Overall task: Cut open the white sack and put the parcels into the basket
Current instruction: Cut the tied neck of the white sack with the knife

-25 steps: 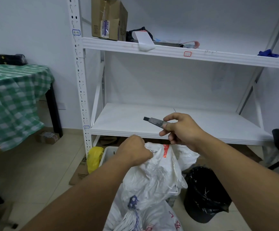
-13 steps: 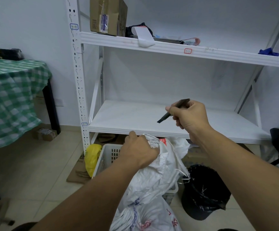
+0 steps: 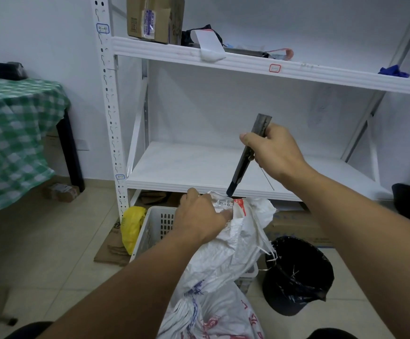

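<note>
While left hand (image 3: 200,216) grips white sack (image 3: 228,255) top, right hand (image 3: 277,152) clasps knife (image 3: 241,167)

We see both forearms (image 3: 130,285) bare up to the wrists, the left hand (image 3: 200,216) and right hand (image 3: 276,152) bare too, and dark rounded patches (image 3: 27,330) at the bottom edge, perhaps clothing.

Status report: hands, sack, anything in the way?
Left hand grips white sack top. Right hand holds knife, tip down at the bunch. Basket behind sack; left fingers near blade.
</note>
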